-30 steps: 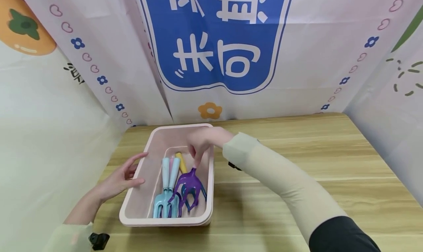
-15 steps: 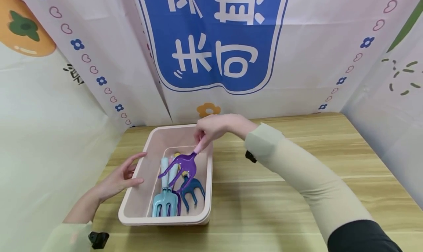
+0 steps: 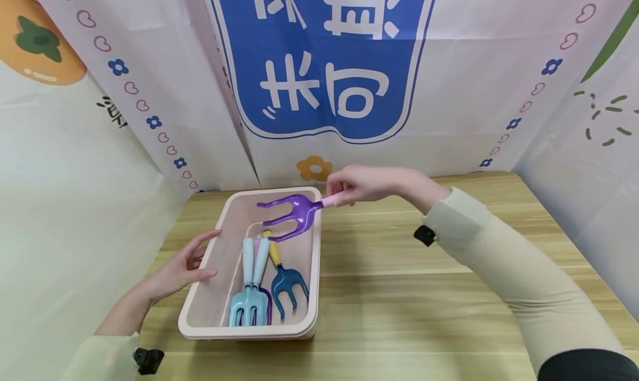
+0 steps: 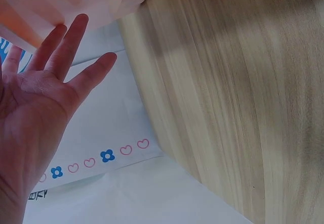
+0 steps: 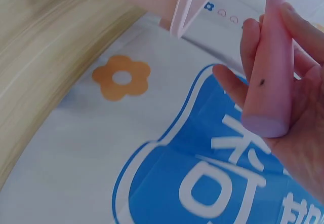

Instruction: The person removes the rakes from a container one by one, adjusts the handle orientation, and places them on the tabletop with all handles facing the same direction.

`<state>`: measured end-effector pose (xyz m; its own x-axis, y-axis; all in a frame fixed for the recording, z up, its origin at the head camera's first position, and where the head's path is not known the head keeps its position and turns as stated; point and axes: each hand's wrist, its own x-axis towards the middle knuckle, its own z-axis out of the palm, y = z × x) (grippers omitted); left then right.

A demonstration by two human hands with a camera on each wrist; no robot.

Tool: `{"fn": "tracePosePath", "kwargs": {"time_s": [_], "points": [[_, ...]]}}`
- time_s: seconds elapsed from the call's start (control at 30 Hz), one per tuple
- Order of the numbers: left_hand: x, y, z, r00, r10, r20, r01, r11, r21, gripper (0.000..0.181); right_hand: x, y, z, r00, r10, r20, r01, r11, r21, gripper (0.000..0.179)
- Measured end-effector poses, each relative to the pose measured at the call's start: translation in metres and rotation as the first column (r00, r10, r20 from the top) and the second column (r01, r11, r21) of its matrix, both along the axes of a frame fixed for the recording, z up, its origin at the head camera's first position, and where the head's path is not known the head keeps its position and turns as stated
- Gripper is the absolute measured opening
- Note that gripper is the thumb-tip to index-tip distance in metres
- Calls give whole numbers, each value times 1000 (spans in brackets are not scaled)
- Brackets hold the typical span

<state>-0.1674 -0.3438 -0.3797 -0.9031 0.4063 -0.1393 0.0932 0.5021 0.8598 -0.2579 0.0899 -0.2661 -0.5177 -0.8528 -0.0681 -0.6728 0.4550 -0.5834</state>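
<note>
My right hand (image 3: 366, 182) grips the pink handle (image 5: 273, 67) of a purple three-pronged garden hand fork (image 3: 302, 212). The fork is held level above the far right part of a pale pink plastic bin (image 3: 249, 332), its prongs pointing left. With fingers spread, my left hand (image 3: 172, 270) touches the bin's left side. Inside the bin lie a dark blue hand fork (image 3: 285, 281) with a yellow handle and a light blue garden tool (image 3: 248, 306). A second light blue handle lies beside the first. Beneath them, another purple tool (image 3: 269, 309) is mostly hidden.
The bin stands on the left part of a wood-grain table (image 3: 424, 292). A printed white cloth (image 3: 449, 92) hangs behind the table, with more cloth at both sides.
My right hand has lifted the purple hand fork from the bin's bottom, moving it up and right and turning its prongs leftward. The dark blue fork is now uncovered. My left hand stays put.
</note>
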Motion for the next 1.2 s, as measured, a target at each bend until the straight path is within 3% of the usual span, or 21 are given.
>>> {"fn": "tracePosePath", "kwargs": {"time_s": [0.37, 0.6, 0.83, 1.2], "points": [[1, 0, 3, 999, -32, -25, 33, 999, 27, 76, 7, 36, -12, 996, -80, -41, 77, 995, -68, 14], [0, -1, 1, 1000, -15, -11, 15, 1000, 26, 77, 11, 57, -37, 978, -199, 65, 206, 967, -151, 19], [3, 1, 4, 999, -39, -26, 40, 998, 47, 77, 15, 72, -77, 907, -367, 205, 408, 886, -221, 28], [1, 2, 3, 1000, -13, -17, 14, 1000, 19, 76, 14, 77, -131, 792, -513, 332, 608, 711, -353, 27]]}}
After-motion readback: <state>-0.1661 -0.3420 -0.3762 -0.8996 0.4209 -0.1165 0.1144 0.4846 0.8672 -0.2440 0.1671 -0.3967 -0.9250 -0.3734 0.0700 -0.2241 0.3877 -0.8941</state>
